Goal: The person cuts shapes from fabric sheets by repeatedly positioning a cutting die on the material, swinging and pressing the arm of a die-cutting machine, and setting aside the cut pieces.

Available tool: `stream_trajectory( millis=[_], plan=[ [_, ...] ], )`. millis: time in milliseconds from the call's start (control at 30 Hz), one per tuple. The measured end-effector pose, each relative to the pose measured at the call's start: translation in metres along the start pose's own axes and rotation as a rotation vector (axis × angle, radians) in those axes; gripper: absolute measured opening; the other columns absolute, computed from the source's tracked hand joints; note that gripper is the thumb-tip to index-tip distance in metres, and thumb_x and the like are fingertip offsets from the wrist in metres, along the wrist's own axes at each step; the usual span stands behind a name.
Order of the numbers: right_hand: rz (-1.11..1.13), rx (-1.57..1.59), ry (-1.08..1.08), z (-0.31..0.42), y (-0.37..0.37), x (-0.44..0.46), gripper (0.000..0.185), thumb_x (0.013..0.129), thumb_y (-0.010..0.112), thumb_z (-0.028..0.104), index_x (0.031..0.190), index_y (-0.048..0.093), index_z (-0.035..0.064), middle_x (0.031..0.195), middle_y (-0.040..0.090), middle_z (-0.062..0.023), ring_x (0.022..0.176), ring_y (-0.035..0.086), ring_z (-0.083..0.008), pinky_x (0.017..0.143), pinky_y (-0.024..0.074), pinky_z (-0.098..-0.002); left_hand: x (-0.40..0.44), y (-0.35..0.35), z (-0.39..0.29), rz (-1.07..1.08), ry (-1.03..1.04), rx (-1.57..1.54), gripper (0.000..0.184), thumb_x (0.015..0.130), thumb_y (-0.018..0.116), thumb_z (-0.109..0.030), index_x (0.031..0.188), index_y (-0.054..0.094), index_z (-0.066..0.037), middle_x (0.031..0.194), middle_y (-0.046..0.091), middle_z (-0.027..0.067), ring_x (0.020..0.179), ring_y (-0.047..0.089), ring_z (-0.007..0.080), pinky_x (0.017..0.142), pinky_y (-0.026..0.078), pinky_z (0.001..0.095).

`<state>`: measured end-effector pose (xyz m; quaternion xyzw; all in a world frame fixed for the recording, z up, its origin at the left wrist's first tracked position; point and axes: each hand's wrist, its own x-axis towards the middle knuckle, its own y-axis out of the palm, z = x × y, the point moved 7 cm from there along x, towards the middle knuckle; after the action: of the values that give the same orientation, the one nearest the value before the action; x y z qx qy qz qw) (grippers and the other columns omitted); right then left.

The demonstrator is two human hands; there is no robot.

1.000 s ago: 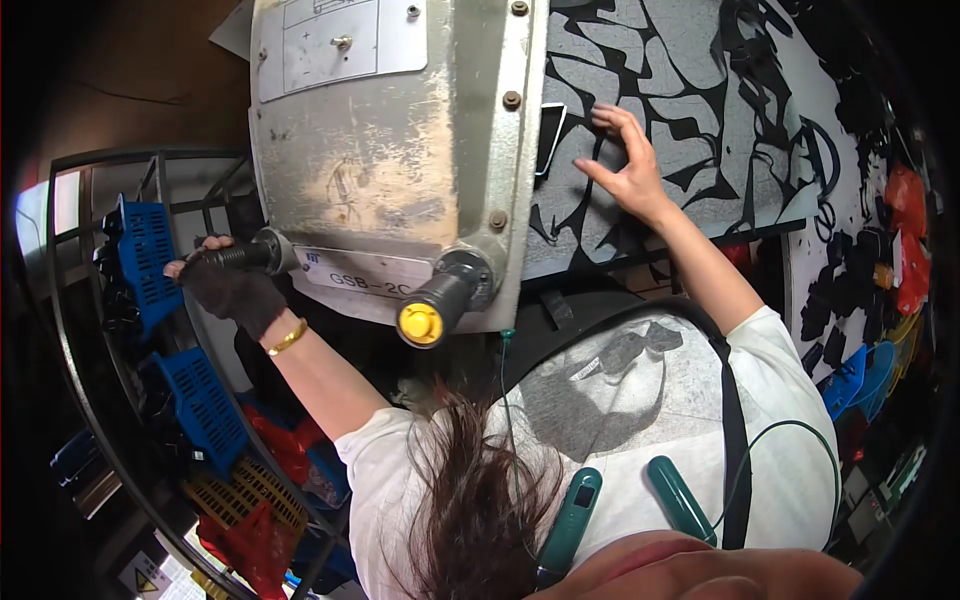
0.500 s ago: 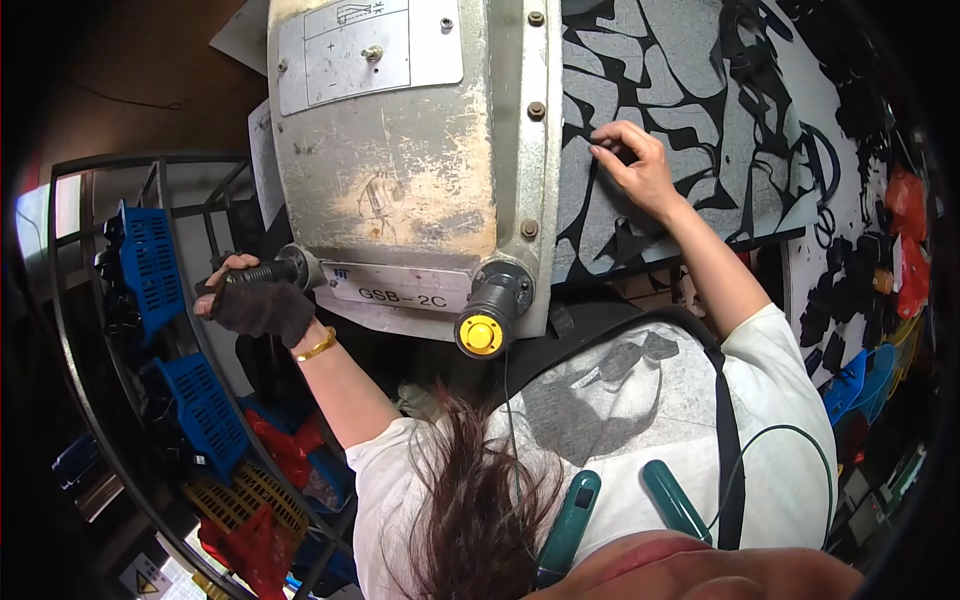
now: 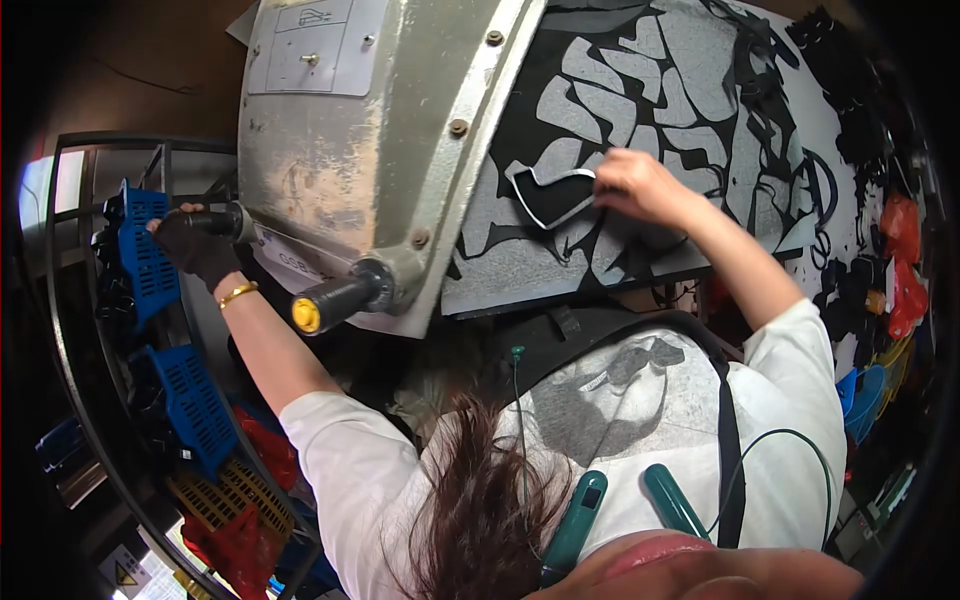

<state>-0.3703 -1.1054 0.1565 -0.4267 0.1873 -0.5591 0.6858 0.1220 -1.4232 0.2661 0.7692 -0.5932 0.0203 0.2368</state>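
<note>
My left hand (image 3: 200, 245), in a dark fingerless glove, is wrapped round the black left handle (image 3: 222, 222) of a big worn metal press head marked GSB. A second black handle (image 3: 345, 297) with a yellow button sticks out at the press head's front corner. My right hand (image 3: 645, 187) pinches the right end of a metal-edged cutting die (image 3: 550, 203), a curved outline with a dark inside. Below the die lies a grey and black sheet (image 3: 520, 262) with many shapes cut in it.
The press head (image 3: 320, 150) fills the upper left. A metal rack with blue baskets (image 3: 190, 405) stands at the left. Black scraps (image 3: 840, 255) and red bags (image 3: 905, 270) lie at the right. A green cord hangs over the white shirt.
The press head has swung left with my left hand on its handle, uncovering more of the sheet. The cutting die is now in view, and my right hand has closed on it.
</note>
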Motion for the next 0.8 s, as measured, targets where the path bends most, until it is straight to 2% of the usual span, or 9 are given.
stream_trajectory(
  millis=[67,167,300,333,433,533,633,700,800],
  plan=[
    [-0.008,0.060,0.026,0.020,0.006,-0.016,0.020,0.071,0.075,0.007,0.082,0.059,0.0022,0.083,0.063,-0.0122,0.084,0.060,-0.0319,0.070,0.0511,-0.0397,0.006,0.012,-0.006,-0.053,-0.042,0.060,0.026,0.096,0.048,-0.036,0.090,0.050,-0.010,0.078,0.058,0.0097,0.073,0.059,0.0226,0.076,0.051,0.0337],
    [0.016,0.196,0.080,0.037,0.014,-0.027,0.020,0.070,0.074,0.003,0.083,0.058,-0.0004,0.096,0.066,-0.0162,0.087,0.061,-0.0323,0.073,0.0515,-0.0378,0.051,0.002,0.008,0.073,-0.063,-0.076,0.017,0.096,0.048,-0.027,0.095,0.048,-0.010,0.079,0.058,0.0096,0.076,0.060,0.0220,0.077,0.051,0.0340],
    [0.049,0.280,0.262,0.042,0.024,-0.026,0.021,0.070,0.075,0.002,0.080,0.057,-0.0010,0.102,0.066,-0.0171,0.090,0.061,-0.0330,0.075,0.0510,-0.0380,0.087,-0.004,0.015,0.060,-0.044,0.101,0.010,0.095,0.047,-0.020,0.098,0.047,-0.010,0.079,0.058,0.0098,0.078,0.060,0.0215,0.077,0.052,0.0345],
    [-0.102,0.169,0.259,0.046,0.016,-0.022,0.021,0.070,0.075,0.003,0.079,0.056,-0.0007,0.107,0.064,-0.0176,0.094,0.060,-0.0343,0.079,0.0502,-0.0392,0.102,-0.012,0.025,0.059,-0.056,0.105,0.010,0.095,0.047,-0.020,0.098,0.047,-0.010,0.079,0.058,0.0098,0.078,0.060,0.0215,0.077,0.052,0.0345],
    [-0.263,-0.021,0.241,0.071,0.006,-0.006,0.024,0.069,0.077,0.012,0.073,0.055,0.0022,0.128,0.054,-0.0175,0.114,0.050,-0.0369,0.094,0.0417,-0.0472,0.154,-0.034,0.045,0.187,0.050,0.351,0.034,0.095,0.047,-0.041,0.087,0.055,-0.009,0.079,0.060,0.0110,0.074,0.057,0.0259,0.077,0.049,0.0376],
    [-0.143,-0.143,0.161,0.079,0.016,0.020,0.016,0.074,0.073,0.014,0.087,0.064,0.0100,0.131,0.053,-0.0135,0.119,0.048,-0.0336,0.098,0.0382,-0.0442,0.170,-0.038,0.059,0.133,-0.179,0.004,0.040,0.096,0.043,-0.044,0.086,0.055,-0.006,0.079,0.060,0.0122,0.075,0.057,0.0266,0.079,0.049,0.0379],
    [-0.049,-0.251,0.236,0.044,0.021,0.045,0.018,0.077,0.068,0.010,0.095,0.067,0.0107,0.109,0.060,-0.0074,0.102,0.056,-0.0262,0.087,0.0449,-0.0387,0.172,-0.039,0.066,0.081,-0.244,0.035,0.045,0.097,0.038,-0.044,0.086,0.056,-0.005,0.079,0.060,0.0134,0.078,0.058,0.0274,0.080,0.049,0.0386],
    [0.134,-0.136,0.202,0.024,0.029,0.050,0.013,0.077,0.066,0.010,0.090,0.065,0.0077,0.078,0.055,-0.0071,0.080,0.058,-0.0258,0.070,0.0501,-0.0365,0.167,-0.037,0.068,0.087,-0.286,0.019,0.050,0.098,0.035,-0.046,0.083,0.058,-0.004,0.079,0.060,0.0142,0.079,0.058,0.0280,0.082,0.048,0.0389],
    [0.255,-0.170,0.177,0.017,0.031,0.058,0.009,0.080,0.066,0.009,0.087,0.064,0.0044,0.079,0.058,-0.0112,0.077,0.060,-0.0291,0.067,0.0508,-0.0383,0.186,-0.051,0.076,0.214,-0.309,-0.104,0.051,0.094,0.042,-0.046,0.081,0.061,-0.001,0.083,0.062,0.0165,0.082,0.059,0.0306,0.085,0.049,0.0424]
  ],
)
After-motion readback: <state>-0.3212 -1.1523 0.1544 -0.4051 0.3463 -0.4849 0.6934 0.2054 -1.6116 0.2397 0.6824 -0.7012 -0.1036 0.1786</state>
